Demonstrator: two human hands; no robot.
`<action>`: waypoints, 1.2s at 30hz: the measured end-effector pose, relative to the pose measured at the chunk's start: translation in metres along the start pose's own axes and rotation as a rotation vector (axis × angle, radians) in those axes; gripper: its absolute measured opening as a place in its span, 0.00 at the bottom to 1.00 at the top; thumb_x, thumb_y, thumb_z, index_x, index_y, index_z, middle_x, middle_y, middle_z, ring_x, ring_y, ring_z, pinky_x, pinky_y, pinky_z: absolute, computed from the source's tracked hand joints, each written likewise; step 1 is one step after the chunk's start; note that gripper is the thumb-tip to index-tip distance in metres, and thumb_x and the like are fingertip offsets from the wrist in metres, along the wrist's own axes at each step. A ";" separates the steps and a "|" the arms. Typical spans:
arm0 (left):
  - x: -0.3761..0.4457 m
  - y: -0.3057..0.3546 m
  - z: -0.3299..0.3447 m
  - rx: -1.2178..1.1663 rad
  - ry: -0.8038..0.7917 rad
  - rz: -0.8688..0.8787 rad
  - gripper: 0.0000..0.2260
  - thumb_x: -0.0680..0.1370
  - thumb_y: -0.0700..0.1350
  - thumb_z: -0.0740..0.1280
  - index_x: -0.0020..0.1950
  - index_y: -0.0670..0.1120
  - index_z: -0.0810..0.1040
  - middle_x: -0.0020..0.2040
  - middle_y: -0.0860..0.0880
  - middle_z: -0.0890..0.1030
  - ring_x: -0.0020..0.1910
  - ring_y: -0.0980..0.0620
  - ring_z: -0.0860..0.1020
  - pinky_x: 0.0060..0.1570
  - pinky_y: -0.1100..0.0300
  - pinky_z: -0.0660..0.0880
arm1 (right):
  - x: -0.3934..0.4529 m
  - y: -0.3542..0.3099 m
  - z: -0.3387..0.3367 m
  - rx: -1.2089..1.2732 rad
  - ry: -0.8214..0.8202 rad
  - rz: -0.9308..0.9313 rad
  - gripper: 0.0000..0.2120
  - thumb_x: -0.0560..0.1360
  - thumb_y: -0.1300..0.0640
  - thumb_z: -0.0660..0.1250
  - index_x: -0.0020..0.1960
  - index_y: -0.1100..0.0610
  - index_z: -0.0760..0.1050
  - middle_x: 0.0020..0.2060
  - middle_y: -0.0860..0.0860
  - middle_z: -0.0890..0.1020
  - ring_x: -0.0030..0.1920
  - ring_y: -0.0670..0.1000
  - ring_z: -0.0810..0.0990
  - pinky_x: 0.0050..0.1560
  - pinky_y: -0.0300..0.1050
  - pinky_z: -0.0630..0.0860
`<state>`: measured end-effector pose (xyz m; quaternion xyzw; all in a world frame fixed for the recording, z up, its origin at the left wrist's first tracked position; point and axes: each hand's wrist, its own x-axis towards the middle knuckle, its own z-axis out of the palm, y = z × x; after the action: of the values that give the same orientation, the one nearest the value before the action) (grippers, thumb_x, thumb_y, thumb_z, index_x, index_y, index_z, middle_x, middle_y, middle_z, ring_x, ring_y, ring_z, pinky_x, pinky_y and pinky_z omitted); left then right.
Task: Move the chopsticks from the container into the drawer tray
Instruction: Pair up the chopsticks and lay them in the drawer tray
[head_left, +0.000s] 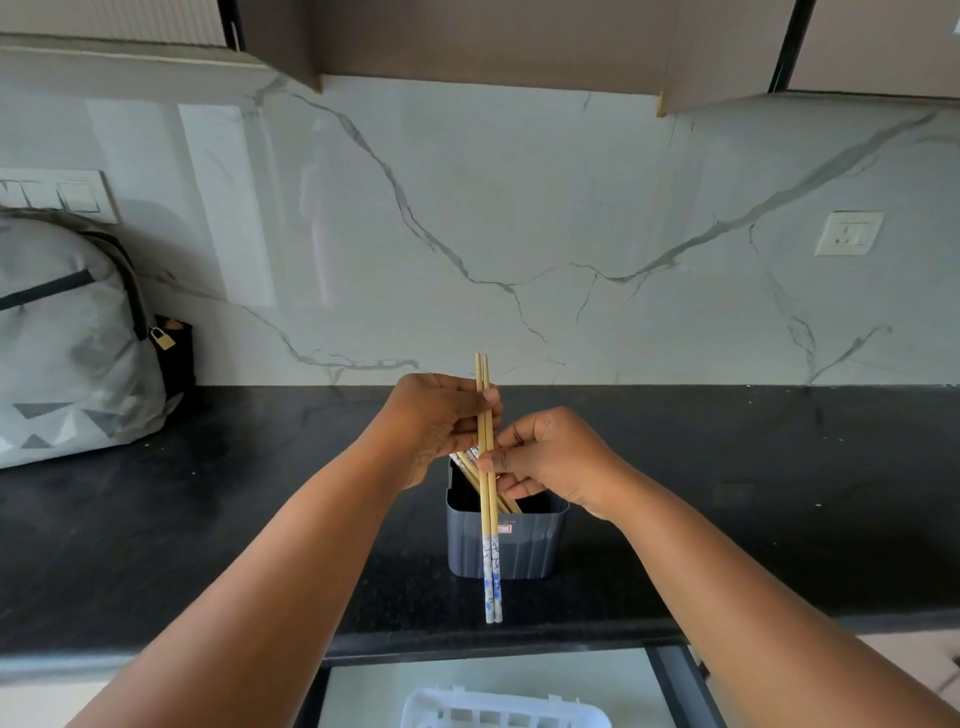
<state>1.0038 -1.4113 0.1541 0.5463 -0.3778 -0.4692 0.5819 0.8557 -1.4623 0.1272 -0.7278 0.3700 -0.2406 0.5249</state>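
Both my left hand (436, 421) and right hand (550, 462) pinch a pale wooden chopstick pair (488, 499) above the dark square container (519, 551); more remain inside, white drawer tray (504, 712) at 6 o'clock.

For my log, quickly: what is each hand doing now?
Left hand: closed, holding the pair of chopsticks.
Right hand: fingers pinching the same pair, lower down.

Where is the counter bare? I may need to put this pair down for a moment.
Bare counter runs right of the container, and between it and the backpack. Crowded: over the container, where the left hand and right hand hold the chopsticks.
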 end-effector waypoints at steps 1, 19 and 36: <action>0.001 -0.001 0.001 -0.002 0.002 -0.002 0.01 0.75 0.35 0.70 0.44 0.38 0.81 0.40 0.42 0.84 0.36 0.49 0.84 0.40 0.57 0.83 | 0.000 0.001 0.000 0.002 0.001 -0.002 0.03 0.72 0.63 0.74 0.42 0.57 0.82 0.34 0.51 0.86 0.36 0.47 0.85 0.41 0.43 0.84; -0.005 -0.097 -0.035 0.405 0.111 0.258 0.10 0.78 0.50 0.69 0.49 0.44 0.84 0.34 0.53 0.85 0.30 0.68 0.75 0.33 0.74 0.71 | -0.015 0.099 0.032 -0.151 -0.073 0.080 0.05 0.72 0.62 0.74 0.47 0.63 0.83 0.41 0.55 0.85 0.40 0.47 0.85 0.47 0.47 0.83; 0.010 -0.256 -0.122 1.649 0.147 -0.028 0.35 0.78 0.66 0.41 0.80 0.48 0.50 0.80 0.45 0.51 0.79 0.44 0.47 0.75 0.42 0.45 | -0.032 0.248 0.071 -0.598 -0.450 0.162 0.08 0.78 0.53 0.66 0.46 0.55 0.82 0.30 0.46 0.75 0.30 0.45 0.70 0.34 0.42 0.67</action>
<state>1.0890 -1.3770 -0.1144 0.8318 -0.5548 -0.0115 0.0117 0.8180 -1.4388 -0.1289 -0.8518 0.3556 0.0864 0.3749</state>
